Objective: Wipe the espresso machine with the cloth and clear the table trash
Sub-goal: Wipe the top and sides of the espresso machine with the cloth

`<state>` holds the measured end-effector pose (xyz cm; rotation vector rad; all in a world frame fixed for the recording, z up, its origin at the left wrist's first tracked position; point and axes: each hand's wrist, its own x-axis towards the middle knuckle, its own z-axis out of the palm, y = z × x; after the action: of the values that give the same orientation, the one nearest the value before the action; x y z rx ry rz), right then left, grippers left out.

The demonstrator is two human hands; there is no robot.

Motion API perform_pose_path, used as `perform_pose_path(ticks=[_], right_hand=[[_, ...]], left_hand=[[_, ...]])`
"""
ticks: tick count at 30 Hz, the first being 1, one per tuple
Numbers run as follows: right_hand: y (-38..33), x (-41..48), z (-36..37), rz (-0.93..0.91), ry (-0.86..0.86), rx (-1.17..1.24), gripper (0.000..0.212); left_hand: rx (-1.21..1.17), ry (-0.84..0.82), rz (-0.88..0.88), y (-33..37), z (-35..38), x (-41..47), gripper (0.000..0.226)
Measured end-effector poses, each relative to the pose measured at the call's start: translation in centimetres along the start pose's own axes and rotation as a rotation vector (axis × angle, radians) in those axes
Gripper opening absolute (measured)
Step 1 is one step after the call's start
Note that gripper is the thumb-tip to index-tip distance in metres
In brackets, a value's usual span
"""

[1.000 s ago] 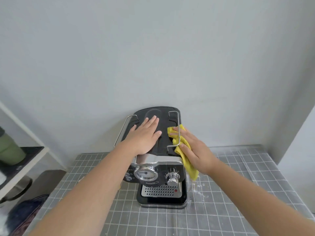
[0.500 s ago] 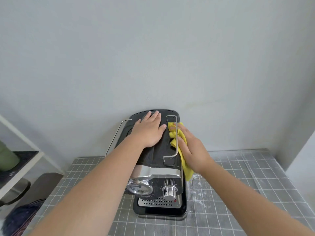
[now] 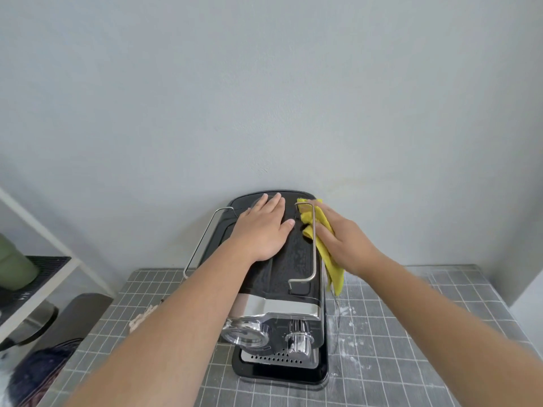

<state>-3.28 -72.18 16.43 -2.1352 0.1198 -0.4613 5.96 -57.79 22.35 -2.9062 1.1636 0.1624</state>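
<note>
Right grip (image 3: 345, 243) flat on cloth (image 3: 336, 276)

Left hand (image 3: 261, 230) flat, palm down, fingers straight and together, thumb spread toward right. Right hand (image 3: 343, 245) just beside it, fingers extended, pressing yellow cloth (image 3: 336, 277) under palm. Both forearms bare, stretched forward, converging; hands close, not touching.

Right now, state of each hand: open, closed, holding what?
Left hand: open, flat on top of the espresso machine.
Right hand: open, pressing the yellow cloth against the machine's right edge.
</note>
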Motion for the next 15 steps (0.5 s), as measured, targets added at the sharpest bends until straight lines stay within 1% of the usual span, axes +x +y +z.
perform_pose_path(ticks=[2,4,6,8,10,12,15], right_hand=[[-0.6,-2.6,0.3,-0.056,-0.023,-0.003,0.043],[-0.6,-4.4,0.9,-0.101,-0.041,-0.049,0.049],[-0.4,-4.5,1.2,-0.107,-0.013,-0.060,0.051],[-0.6,-3.3,1.2,-0.113,0.027,-0.014,0.047],[-0.3,-1.2,1.2,-0.082,0.056,0.010,0.043],[0.4,1.4,0.8,-0.003,0.059,-0.016,0.041],[1.2,5.2,0.2,0.105,0.004,-0.038,0.036]], left_hand=[[-0.003,0.003,0.000,-0.1,0.0,0.1,0.059],[0.000,0.001,0.005,-0.1,0.1,0.1,0.059],[-0.002,-0.002,0.010,0.0,0.1,0.1,0.059],[-0.007,-0.006,0.009,-0.1,0.1,0.1,0.059],[-0.010,-0.010,0.009,0.0,0.1,0.1,0.059],[-0.007,-0.011,0.009,0.0,0.1,0.0,0.058],[0.003,-0.006,0.008,0.0,0.0,0.0,0.058]])
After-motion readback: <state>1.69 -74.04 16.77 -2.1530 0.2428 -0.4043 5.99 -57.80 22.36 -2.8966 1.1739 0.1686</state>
